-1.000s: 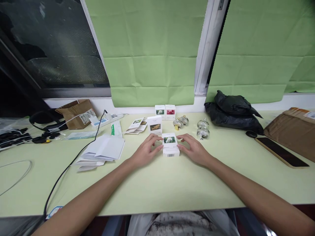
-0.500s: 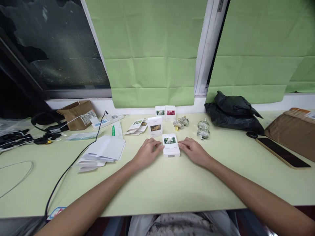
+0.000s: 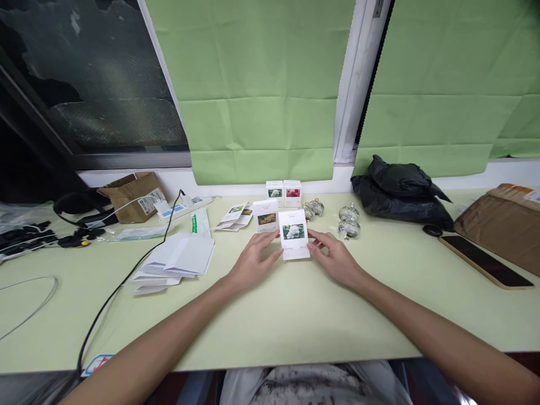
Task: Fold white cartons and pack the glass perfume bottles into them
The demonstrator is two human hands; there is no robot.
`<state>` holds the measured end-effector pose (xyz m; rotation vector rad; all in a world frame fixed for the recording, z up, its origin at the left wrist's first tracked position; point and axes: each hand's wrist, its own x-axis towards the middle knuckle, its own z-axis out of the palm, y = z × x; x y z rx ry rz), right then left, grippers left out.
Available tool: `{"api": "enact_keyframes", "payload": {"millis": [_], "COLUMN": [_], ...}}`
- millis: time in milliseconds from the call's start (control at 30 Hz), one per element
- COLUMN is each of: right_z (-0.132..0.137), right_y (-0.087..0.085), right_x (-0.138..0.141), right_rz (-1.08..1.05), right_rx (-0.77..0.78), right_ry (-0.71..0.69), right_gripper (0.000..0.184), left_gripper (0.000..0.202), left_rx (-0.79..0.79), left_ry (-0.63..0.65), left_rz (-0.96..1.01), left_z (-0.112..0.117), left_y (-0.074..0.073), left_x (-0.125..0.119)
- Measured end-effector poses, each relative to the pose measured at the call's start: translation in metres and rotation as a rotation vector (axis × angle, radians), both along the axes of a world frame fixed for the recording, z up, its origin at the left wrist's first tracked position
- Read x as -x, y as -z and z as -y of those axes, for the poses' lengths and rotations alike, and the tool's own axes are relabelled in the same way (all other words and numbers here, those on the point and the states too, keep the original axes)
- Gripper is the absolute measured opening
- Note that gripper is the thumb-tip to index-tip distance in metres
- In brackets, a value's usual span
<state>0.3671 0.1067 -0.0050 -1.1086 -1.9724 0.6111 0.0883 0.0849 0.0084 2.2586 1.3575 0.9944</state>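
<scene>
A small white box with a white flower picture [image 3: 294, 241] stands upright on the pale green table [image 3: 270, 315]. My left hand [image 3: 252, 262] grips its left edge and my right hand [image 3: 333, 256] grips its right edge. Just behind it stands another white box with a yellow flower picture [image 3: 265, 215]. Two more small boxes [image 3: 284, 192] stand against the wall. Several round glass bottles [image 3: 348, 220] sit to the right of the boxes.
White folded papers [image 3: 175, 259] and leaflets [image 3: 234, 216] lie left of my hands. A black cable [image 3: 122, 281] crosses the table. A black bag [image 3: 400, 194], a phone [image 3: 485, 261] and a brown parcel [image 3: 504, 222] lie at the right. A cardboard box [image 3: 130, 194] sits at the back left.
The box with the white flower lay flat with its barcode end toward me; both hands have tipped it up so it now stands upright.
</scene>
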Motion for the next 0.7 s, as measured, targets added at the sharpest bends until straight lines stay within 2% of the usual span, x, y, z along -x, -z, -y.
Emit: {"api": "enact_keyframes", "payload": {"millis": [100,200,700], "right_z": [0.002,0.001,-0.009], "right_y": [-0.001,0.001,0.008], "right_x": [0.0,0.001,0.002], "right_rz": [-0.049,-0.094,-0.091], "right_rx": [-0.01,-0.008,0.066], "right_ry": [0.032,-0.001,-0.048], "right_gripper": [0.051,0.051,0.051], "left_gripper": [0.055,0.056,0.062], "left_rx": [-0.026,-0.029,0.182], "left_ry": [0.009,0.012,0.03], "left_rz": [0.016,0.007,0.054], "left_z": [0.002,0.003,0.002], "left_y": [-0.002,-0.003,0.0], "left_x": [0.0,-0.001,-0.002]}}
